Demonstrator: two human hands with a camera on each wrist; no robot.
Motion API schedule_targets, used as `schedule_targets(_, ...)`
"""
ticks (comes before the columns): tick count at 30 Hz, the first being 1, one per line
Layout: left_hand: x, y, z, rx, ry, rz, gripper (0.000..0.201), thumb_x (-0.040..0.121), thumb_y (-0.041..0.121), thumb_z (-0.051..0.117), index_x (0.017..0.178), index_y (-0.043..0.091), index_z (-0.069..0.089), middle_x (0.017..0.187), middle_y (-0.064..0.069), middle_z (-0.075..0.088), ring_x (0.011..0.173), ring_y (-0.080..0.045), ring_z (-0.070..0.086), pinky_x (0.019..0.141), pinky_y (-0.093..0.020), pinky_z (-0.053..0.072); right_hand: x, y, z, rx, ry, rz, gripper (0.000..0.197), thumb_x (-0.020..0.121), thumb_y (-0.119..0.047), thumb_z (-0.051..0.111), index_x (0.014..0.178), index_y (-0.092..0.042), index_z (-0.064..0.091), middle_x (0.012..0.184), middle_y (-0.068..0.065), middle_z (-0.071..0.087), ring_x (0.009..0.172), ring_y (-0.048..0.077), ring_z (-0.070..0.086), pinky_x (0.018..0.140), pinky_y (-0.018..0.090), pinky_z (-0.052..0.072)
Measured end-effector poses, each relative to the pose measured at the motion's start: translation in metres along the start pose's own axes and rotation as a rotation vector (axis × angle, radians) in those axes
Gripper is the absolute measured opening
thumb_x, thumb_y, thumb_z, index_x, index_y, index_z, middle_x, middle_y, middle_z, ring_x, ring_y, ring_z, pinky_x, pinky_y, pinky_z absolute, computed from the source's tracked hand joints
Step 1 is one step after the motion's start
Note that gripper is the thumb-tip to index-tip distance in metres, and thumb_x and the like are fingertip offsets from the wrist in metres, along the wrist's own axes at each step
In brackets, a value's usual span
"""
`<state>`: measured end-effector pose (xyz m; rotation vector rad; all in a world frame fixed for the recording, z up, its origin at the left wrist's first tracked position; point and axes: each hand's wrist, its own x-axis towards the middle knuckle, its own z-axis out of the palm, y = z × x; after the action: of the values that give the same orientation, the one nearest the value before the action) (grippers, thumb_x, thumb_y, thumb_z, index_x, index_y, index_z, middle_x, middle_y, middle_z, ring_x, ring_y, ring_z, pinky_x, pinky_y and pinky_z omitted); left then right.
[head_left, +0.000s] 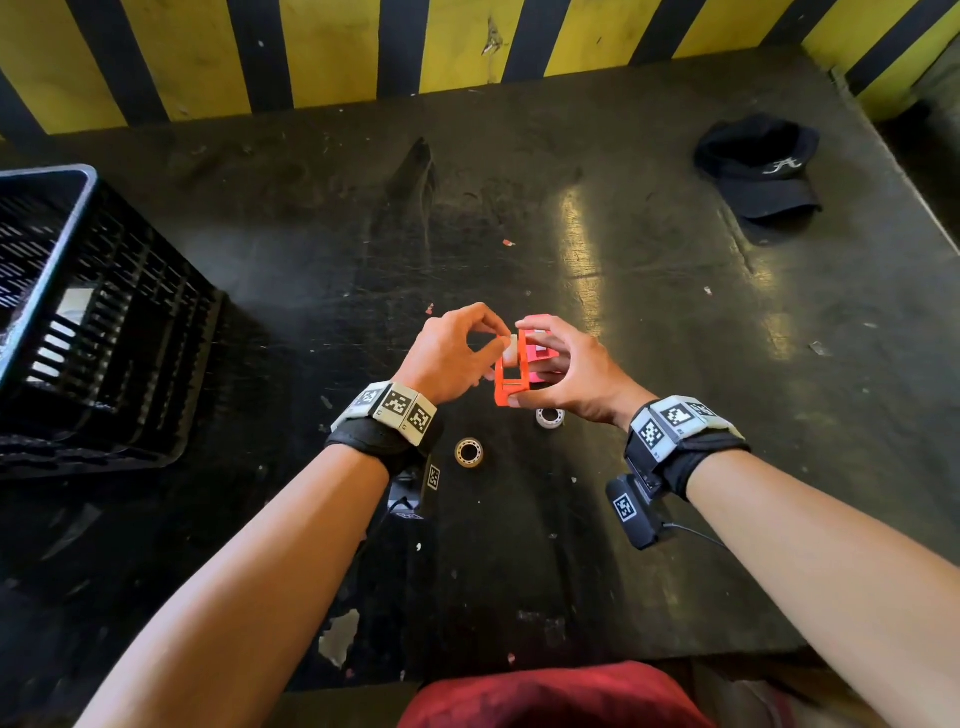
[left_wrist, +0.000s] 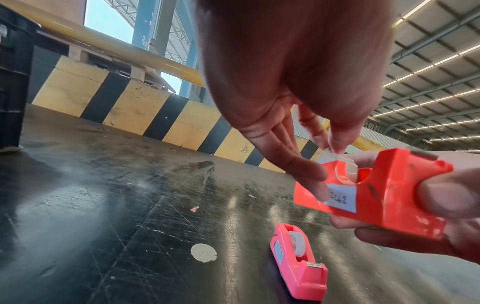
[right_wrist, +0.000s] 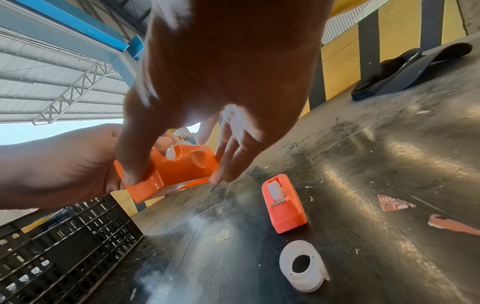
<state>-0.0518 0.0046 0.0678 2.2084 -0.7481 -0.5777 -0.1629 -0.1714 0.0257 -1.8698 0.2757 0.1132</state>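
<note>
Fingers, left hand, pinch tape end — roll half-hidden in dispenser.

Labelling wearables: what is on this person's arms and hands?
Forearms bare, no sleeves; left hand and right hand ungloved. Each wrist has a black strap topped by grey blocks with black-and-white square markers. A black camera box with a thin black cable sits under the right wrist.
</note>
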Motion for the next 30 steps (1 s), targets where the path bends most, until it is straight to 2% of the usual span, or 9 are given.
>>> schedule_targets(3,0.0,0.002,-0.001,0.033,-0.016,0.012,0.012,0.097,0.032,0.067,0.106,0.024,0.064,0.115,0.007,0.069,0.07,-0.013,0.077,0.062,-0.04,0.065,-0.001,0.0,0.001,-0.019,0.009,0.002,0.099,0.052,-0.044,0.099,0.138,-0.039,0.052,0.141,0.004,0.063,0.127,0.016,0.064,0.107,0.047,0.054)
schedule_targets(7,-0.003,0.003,-0.003,0.091,-0.09,0.012,0.011,0.093,0.035,0.067,0.101,0.028,0.065,0.12,0.0,0.072,0.076,-0.022,0.077,0.071,-0.05,0.063,0.0,0.001,0.0,-0.034,0.013,0.022,0.103,0.054,-0.04,0.101,0.142,-0.037,0.048,0.15,0.011,0.056,0.126,0.021,0.065,0.105,0.048,0.055)
schedule_targets(11,-0.009,0.004,-0.006,0.058,-0.207,0.028,0.005,0.095,0.025,0.068,0.098,0.022,0.066,0.126,-0.005,0.07,0.089,-0.015,0.076,0.084,-0.04,0.063,0.002,0.003,-0.003,-0.021,-0.004,0.056,0.109,0.052,-0.044,0.099,0.146,-0.03,0.047,0.15,0.009,0.057,0.127,0.02,0.064,0.107,0.047,0.054)
schedule_targets(14,-0.013,0.003,-0.008,0.019,-0.279,0.062,0.007,0.094,0.02,0.068,0.093,0.025,0.065,0.112,-0.001,0.073,0.09,-0.013,0.077,0.086,-0.036,0.062,0.003,0.006,-0.003,-0.021,-0.001,0.095,0.113,0.051,-0.049,0.099,0.149,-0.026,0.048,0.15,0.004,0.057,0.136,0.016,0.057,0.111,0.047,0.05)
schedule_targets(16,-0.014,0.001,-0.008,-0.025,-0.297,0.068,0.008,0.093,0.017,0.069,0.093,0.024,0.065,0.101,0.003,0.073,0.088,-0.012,0.077,0.087,-0.036,0.063,0.004,0.008,-0.003,-0.012,-0.003,0.105,0.109,0.054,-0.047,0.098,0.149,-0.023,0.049,0.15,0.003,0.057,0.138,0.015,0.054,0.114,0.048,0.048)
schedule_targets(22,-0.017,-0.004,-0.005,-0.077,-0.282,0.079,0.008,0.093,0.016,0.069,0.1,0.019,0.066,0.101,0.004,0.072,0.09,-0.014,0.077,0.088,-0.038,0.063,0.004,0.01,-0.004,0.012,-0.048,0.14,0.106,0.057,-0.04,0.096,0.151,-0.027,0.049,0.148,0.002,0.056,0.136,0.02,0.056,0.115,0.051,0.046)
schedule_targets(25,-0.018,-0.003,-0.004,-0.084,-0.261,0.094,0.007,0.093,0.017,0.069,0.099,0.019,0.066,0.097,0.008,0.07,0.088,-0.012,0.076,0.085,-0.034,0.062,0.004,0.012,-0.006,0.027,-0.064,0.14,0.101,0.064,-0.026,0.096,0.153,-0.023,0.048,0.146,0.003,0.057,0.132,0.019,0.06,0.113,0.049,0.049)
schedule_targets(28,-0.02,0.0,-0.005,-0.102,-0.283,0.106,0.008,0.093,0.013,0.07,0.1,0.013,0.066,0.091,0.013,0.067,0.078,-0.005,0.073,0.076,-0.022,0.057,0.004,0.011,-0.007,0.021,-0.067,0.159,0.106,0.057,-0.034,0.096,0.151,-0.024,0.049,0.146,0.003,0.057,0.128,0.021,0.063,0.112,0.05,0.049)
schedule_targets(30,-0.02,0.001,-0.005,-0.106,-0.291,0.111,0.009,0.092,0.011,0.07,0.1,0.011,0.067,0.092,0.013,0.067,0.081,-0.007,0.074,0.075,-0.019,0.056,0.004,0.01,-0.007,0.03,-0.064,0.172,0.111,0.052,-0.04,0.095,0.151,-0.024,0.05,0.146,0.003,0.057,0.126,0.022,0.064,0.111,0.05,0.049)
